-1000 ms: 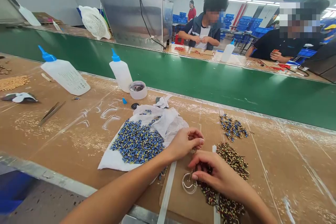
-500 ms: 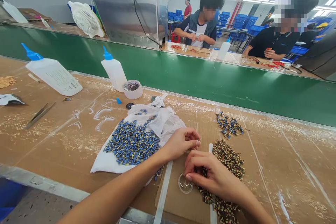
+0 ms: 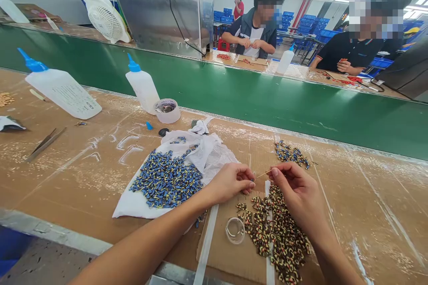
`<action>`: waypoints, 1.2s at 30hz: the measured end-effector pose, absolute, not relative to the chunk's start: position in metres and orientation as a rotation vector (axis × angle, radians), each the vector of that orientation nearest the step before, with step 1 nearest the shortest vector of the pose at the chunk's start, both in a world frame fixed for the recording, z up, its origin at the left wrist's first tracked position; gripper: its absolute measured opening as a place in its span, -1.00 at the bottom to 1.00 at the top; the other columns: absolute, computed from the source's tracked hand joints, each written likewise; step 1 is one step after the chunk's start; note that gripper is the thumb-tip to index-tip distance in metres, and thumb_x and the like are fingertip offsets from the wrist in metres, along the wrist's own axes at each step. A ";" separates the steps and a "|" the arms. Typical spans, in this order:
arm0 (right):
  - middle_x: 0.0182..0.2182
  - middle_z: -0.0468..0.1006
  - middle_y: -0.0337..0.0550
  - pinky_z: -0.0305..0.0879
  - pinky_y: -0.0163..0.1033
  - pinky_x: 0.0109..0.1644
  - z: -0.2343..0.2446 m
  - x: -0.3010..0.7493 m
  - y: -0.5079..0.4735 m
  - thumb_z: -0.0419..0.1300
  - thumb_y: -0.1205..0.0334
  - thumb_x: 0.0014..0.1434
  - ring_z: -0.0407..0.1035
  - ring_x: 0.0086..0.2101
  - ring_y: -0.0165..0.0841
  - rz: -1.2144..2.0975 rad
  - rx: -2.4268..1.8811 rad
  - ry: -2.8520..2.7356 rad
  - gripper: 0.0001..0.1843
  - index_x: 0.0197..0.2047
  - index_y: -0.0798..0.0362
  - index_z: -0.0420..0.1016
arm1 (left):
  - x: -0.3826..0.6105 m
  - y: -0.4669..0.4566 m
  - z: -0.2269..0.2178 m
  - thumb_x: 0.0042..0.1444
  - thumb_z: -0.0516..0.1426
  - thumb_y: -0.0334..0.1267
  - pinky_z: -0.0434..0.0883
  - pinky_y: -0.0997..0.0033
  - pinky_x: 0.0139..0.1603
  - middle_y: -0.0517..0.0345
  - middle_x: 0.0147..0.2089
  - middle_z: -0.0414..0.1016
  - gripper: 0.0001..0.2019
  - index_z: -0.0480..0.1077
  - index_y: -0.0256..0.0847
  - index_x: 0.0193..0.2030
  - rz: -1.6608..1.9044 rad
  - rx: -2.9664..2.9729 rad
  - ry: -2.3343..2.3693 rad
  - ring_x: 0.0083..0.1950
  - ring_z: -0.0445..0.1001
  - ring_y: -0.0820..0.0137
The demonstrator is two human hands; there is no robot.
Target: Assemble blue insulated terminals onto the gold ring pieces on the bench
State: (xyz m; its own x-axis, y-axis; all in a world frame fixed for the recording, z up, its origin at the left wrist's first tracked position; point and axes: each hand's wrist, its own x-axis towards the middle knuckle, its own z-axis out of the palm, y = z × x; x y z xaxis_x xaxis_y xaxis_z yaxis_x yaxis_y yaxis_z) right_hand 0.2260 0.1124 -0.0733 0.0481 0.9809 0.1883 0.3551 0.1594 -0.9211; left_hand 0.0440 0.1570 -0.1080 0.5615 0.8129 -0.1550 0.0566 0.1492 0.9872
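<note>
My left hand (image 3: 230, 181) is curled in a pinch over the cardboard-covered bench, its fingertips on a tiny piece too small to name. My right hand (image 3: 297, 193) faces it and pinches a thin stick (image 3: 264, 173) whose tip reaches toward the left fingertips. Under both hands lies a heap of small dark and yellow parts (image 3: 277, 236). A small clear dish (image 3: 235, 230) sits just left of that heap. To the left, a white cloth (image 3: 140, 202) carries a pile of small blue and yellow parts (image 3: 165, 180).
A smaller pile of blue parts (image 3: 290, 153) lies beyond my right hand. Two squeeze bottles (image 3: 62, 89) (image 3: 143, 84), a tape roll (image 3: 167, 111) and tweezers (image 3: 45, 142) are at the left. A green conveyor (image 3: 267, 98) runs across; people work on its far side.
My right hand has lifted off the clear dish and the dark heap and come up to meet my left hand, now with a thin stick in it. The view shifted slightly.
</note>
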 end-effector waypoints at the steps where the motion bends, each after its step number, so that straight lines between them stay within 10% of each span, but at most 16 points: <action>1: -0.42 0.52 -0.16 0.32 -0.28 -0.33 -0.075 0.224 0.113 0.14 0.12 0.22 0.40 -0.39 -0.35 0.813 -1.366 -1.504 -0.82 -0.27 0.06 0.43 | 0.044 0.157 -0.108 0.00 0.24 -0.33 0.39 0.42 -0.40 0.19 -0.49 0.48 -0.91 0.43 -0.28 -0.35 0.652 1.327 0.839 -0.50 0.44 0.48; 36: -0.42 0.53 -0.20 0.26 -0.28 -0.31 -0.077 0.220 0.113 0.10 0.23 0.24 0.39 -0.41 -0.37 0.607 -1.349 -1.818 -0.87 -0.29 0.04 0.45 | 0.044 0.156 -0.107 0.02 0.21 -0.33 0.37 0.43 -0.41 0.21 -0.50 0.46 -0.94 0.40 -0.25 -0.37 0.646 1.437 0.851 -0.47 0.44 0.44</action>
State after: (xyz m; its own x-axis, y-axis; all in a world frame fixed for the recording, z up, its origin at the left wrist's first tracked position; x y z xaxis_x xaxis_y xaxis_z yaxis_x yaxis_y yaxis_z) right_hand 0.2197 0.1127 -0.0772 -0.1361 0.9435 0.3021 0.5727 0.3238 -0.7532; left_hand 0.0435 0.1565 -0.1070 0.5663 0.8166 -0.1116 0.1126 0.0574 0.9920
